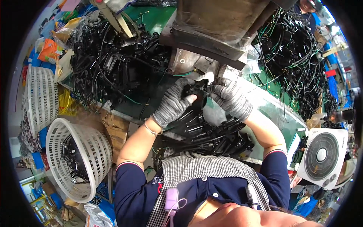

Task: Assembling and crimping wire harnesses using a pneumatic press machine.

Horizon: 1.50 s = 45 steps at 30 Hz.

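While both forearms rise from the lower edge and bend inward over the bench, the gloved hands meet just below the grey machine housing (211, 26). Green-topped bench (155, 17) runs under everything; a large heap of black cable assemblies (113, 64) covers its left part, a second tangle of wired parts (298, 56) its right. Two white slatted baskets stand at the person's left, the nearer one (79, 162) holding a few black pieces, the farther one (39, 96) tipped on edge. White square fan (322, 156) sits at the right, close to the elbow. Stack of black moulded parts (211, 132) lies between the forearms, near the bench edge. Left hand (172, 102): fingers curled, closed on a small black part (193, 92) from the left. Right hand (230, 96): fingertips pinched on the same part's upper right. Free bench is limited to a narrow strip around the hands.
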Motion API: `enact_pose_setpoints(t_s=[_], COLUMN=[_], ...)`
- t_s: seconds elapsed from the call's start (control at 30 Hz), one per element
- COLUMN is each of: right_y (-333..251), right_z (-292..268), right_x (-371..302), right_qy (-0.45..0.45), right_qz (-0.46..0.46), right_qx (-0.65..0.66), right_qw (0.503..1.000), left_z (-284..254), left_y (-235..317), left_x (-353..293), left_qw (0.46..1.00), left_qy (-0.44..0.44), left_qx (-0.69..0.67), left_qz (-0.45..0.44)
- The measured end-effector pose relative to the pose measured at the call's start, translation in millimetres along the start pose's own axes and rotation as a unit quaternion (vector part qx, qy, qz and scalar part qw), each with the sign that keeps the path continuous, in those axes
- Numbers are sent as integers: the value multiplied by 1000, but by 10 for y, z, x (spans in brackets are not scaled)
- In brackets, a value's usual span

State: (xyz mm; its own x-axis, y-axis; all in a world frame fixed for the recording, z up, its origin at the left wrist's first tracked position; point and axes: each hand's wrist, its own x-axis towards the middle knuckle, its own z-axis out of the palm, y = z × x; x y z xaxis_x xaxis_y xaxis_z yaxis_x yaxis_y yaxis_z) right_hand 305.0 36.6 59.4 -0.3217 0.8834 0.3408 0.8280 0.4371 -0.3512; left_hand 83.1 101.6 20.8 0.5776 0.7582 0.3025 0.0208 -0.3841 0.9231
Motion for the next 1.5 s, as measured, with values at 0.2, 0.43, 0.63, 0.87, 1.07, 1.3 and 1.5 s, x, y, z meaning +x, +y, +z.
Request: enact_pose_setpoints(t_s=[0.2, 0.43, 0.63, 0.87, 1.07, 1.3, 1.5], right_y=[-101, -21, 91, 216, 207, 319, 325], right_z=[-108, -100, -91, -29, -183, -100, -78], right_x=[-9, -34, 77, 130, -146, -569, -638], right_qy=[-6, -13, -1, 5, -79, -348, -356], right_qz=[-50, -43, -137, 4, 106, 195, 210], right_qx=[-34, -35, -65, 13, -56, -22, -43], right_qw=[998, 998, 988, 1000, 990, 917, 909], left_z=[103, 154, 173, 190, 150, 209, 212], left_y=[73, 94, 56, -333, -717, -691, -680], left_x=[80, 151, 258, 678, 948, 1002, 988], left_qw=[997, 997, 999, 991, 975, 978, 978], left_qy=[8, 8, 30, 125, 111, 124, 145], left_qx=[75, 80, 13, 49, 188, 164, 147], left_qz=[-6, 2, -30, 17, -39, -17, 9])
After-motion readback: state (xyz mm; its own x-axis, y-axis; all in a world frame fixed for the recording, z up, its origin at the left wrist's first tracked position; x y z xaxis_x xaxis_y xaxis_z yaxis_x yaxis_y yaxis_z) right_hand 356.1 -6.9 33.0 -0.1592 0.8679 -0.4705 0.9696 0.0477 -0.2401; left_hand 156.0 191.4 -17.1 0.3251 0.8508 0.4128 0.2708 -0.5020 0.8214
